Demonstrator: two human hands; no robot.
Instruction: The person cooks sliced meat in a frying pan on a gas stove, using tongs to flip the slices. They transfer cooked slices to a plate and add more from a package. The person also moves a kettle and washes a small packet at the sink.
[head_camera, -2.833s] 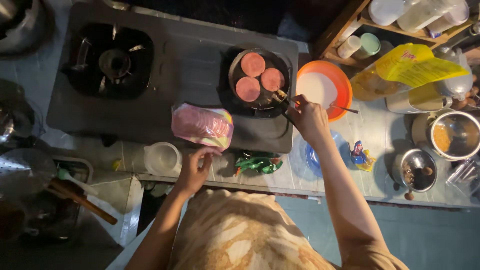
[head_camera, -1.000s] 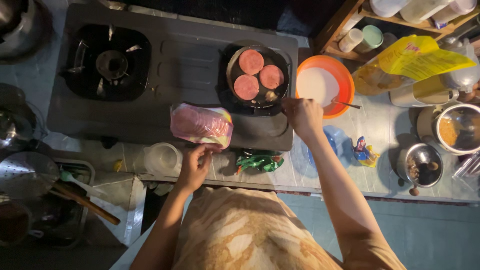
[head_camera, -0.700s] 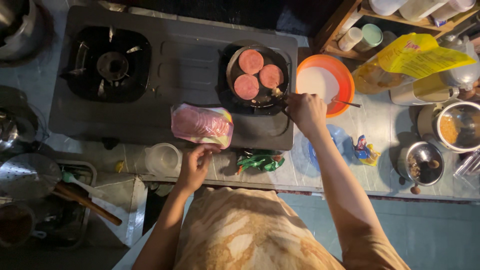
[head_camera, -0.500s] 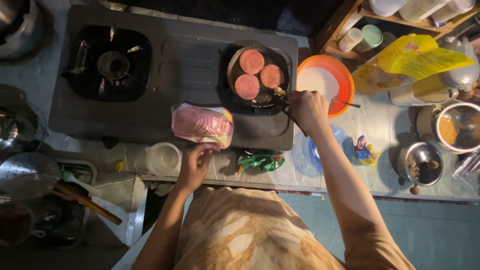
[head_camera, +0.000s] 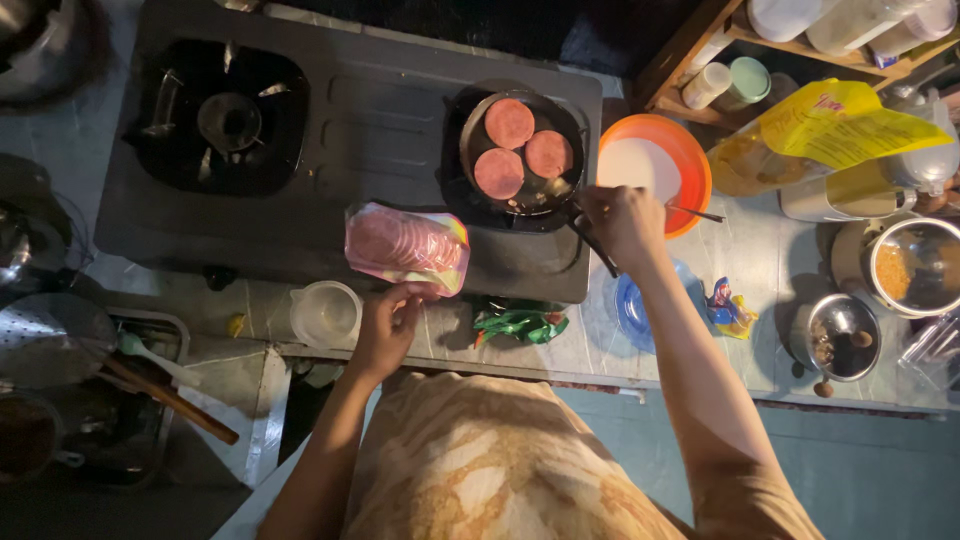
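Little had shifted since the earlier frames; the right hand (head_camera: 622, 222) had edged back toward the rim of the frying pan (head_camera: 523, 152) from over the orange bowl (head_camera: 655, 168), and the left hand (head_camera: 385, 325) had stayed on the meat packet (head_camera: 408, 245); the right hand was closed around a thin dark utensil (head_camera: 597, 248), whose working end was lost against the dark pan edge, so it was hard to say what kind it was; three round pink slices (head_camera: 510, 123) lay in the pan on the right burner of the stove (head_camera: 340, 120); the left hand pinched the near edge of the packet, fingers curled under it and partly hidden, while the packet rested on the front of the stove; a clear plastic cup (head_camera: 325, 313) stood just beside that hand; a green wrapper (head_camera: 520, 323) lay on the counter between the arms; a blue plate (head_camera: 632, 310) was mostly covered by the right forearm; a yellow bag (head_camera: 830, 125) was cut off on the right.
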